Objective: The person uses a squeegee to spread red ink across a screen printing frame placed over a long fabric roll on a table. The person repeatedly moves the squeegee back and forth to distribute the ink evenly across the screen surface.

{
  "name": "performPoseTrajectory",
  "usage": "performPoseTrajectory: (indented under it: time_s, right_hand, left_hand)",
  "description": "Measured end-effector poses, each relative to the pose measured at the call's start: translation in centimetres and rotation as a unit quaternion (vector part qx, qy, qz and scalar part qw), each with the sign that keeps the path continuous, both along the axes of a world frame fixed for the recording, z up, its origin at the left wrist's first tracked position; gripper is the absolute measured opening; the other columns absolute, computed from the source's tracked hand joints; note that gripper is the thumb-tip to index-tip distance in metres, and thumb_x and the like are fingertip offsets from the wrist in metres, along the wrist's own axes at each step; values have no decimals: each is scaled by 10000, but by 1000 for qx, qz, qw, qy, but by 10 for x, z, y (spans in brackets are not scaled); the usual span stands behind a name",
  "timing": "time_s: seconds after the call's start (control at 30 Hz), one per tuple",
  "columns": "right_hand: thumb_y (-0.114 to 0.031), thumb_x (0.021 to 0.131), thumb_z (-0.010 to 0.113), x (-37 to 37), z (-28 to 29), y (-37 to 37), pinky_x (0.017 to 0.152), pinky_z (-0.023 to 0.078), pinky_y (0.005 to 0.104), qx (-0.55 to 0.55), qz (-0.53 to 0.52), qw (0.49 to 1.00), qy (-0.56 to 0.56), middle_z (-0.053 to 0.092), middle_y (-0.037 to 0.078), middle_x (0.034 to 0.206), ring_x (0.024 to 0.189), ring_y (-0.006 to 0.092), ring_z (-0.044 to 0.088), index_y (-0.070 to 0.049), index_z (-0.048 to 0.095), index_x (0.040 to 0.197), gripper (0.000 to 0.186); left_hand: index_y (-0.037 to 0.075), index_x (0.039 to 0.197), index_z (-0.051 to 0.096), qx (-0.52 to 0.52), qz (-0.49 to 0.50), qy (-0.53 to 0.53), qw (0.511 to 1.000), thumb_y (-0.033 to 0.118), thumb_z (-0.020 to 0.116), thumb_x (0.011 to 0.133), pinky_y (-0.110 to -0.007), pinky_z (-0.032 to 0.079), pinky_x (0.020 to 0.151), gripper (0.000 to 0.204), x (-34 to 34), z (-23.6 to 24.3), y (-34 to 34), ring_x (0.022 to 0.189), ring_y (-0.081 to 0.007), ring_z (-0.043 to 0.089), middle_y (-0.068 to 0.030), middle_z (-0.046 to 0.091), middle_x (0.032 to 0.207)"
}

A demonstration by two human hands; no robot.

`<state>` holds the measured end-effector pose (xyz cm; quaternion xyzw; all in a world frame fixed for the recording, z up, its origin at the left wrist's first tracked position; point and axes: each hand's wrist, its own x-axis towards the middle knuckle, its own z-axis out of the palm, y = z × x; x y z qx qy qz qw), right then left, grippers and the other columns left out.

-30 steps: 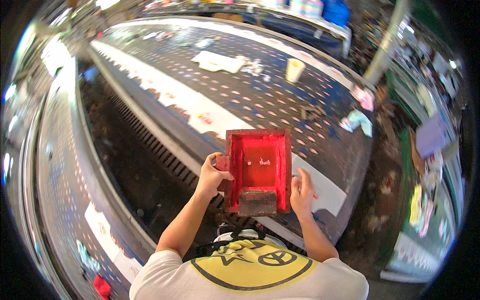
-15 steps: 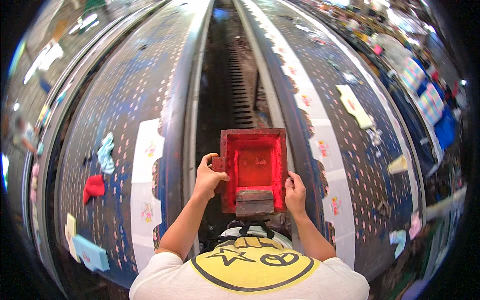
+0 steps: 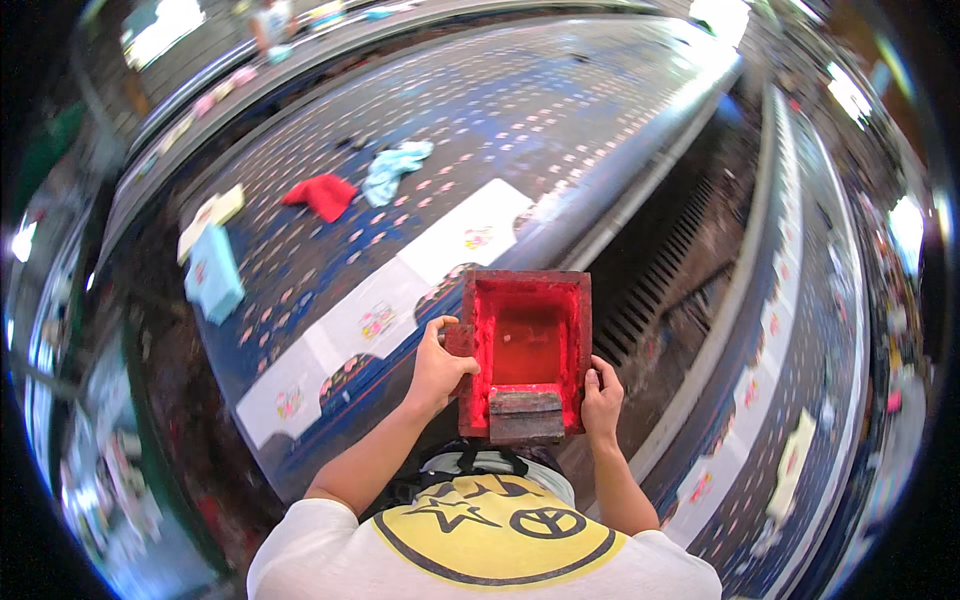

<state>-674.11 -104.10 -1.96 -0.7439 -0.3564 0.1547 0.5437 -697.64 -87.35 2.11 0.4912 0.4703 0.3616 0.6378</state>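
Note:
Close in front of my body I hold a screen printing frame [image 3: 532,340], a wooden box shape smeared inside with red ink. My left hand [image 3: 440,368] is closed round a small wooden block on the frame's left side, thumb toward the rim. On the opposite side, my right hand [image 3: 602,402] grips the outer right edge. A dark wooden squeegee [image 3: 526,414] rests at the frame's near end, by its inner wall. What the frame's underside looks like is hidden from view.
At left, a long printing table [image 3: 330,245] carries white fabric pieces [image 3: 375,320] with small prints. Red cloth [image 3: 322,197], light blue cloth [image 3: 395,172] and a folded blue piece [image 3: 212,272] lie there too. Across a dark aisle [image 3: 665,255], a second table [image 3: 740,520] stands at right.
My view and body have turned left, so the left table now slants across the picture. The screen printing frame stays in both hands, with the squeegee in it.

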Motion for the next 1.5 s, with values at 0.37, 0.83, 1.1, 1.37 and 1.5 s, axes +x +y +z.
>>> performPoseTrajectory:
  time_s: [0.37, 0.83, 1.1, 1.37, 1.5]
  right_hand:
    - [-57, 1054, 603, -8, -19, 128, 1005, 530, 372, -25, 306, 952, 12, 764, 156, 1176, 1097, 237, 698, 51, 693, 1296, 279]
    - [-79, 1048, 616, -230, -9, 181, 1020, 525, 384, -40, 435, 899, 30, 748, 207, 1213, 1128, 286, 704, 60, 685, 1297, 293]
    - [10, 1005, 599, -373, -56, 191, 934, 548, 390, -48, 437, 897, 38, 735, 224, 1164, 1011, 310, 716, 42, 651, 1325, 326]
    - [-51, 1023, 604, -392, -74, 163, 971, 556, 471, -77, 420, 901, -77, 728, 271, 1211, 1133, 446, 701, 48, 658, 1315, 312]
    - [-78, 1034, 610, -389, -76, 144, 981, 560, 463, -69, 423, 900, -81, 738, 261, 1210, 1133, 429, 713, 49, 672, 1291, 293]
  left_hand:
    - [40, 1418, 477, 7, 305, 19, 952, -197, 780, 694, -374, 604, 771, 820, -66, -36, -48, 901, -189, 713, -105, 693, 1071]
    - [61, 1545, 429, 54, 378, 181, 906, -128, 830, 608, -373, 523, 1015, 1037, -274, -9, -73, 1193, -241, 625, -138, 612, 1325]
    - [55, 1479, 499, 66, 405, 215, 886, -92, 795, 592, -372, 534, 1000, 947, -403, -29, -49, 1184, -272, 663, -149, 671, 1251]
    - [46, 1483, 498, 6, 395, 199, 897, -49, 819, 586, -392, 562, 944, 958, -429, -83, -66, 1108, -289, 694, -167, 701, 1200]
    - [37, 1492, 499, -18, 372, 203, 905, -37, 816, 586, -382, 561, 944, 962, -438, -86, -72, 1105, -285, 692, -173, 703, 1203]
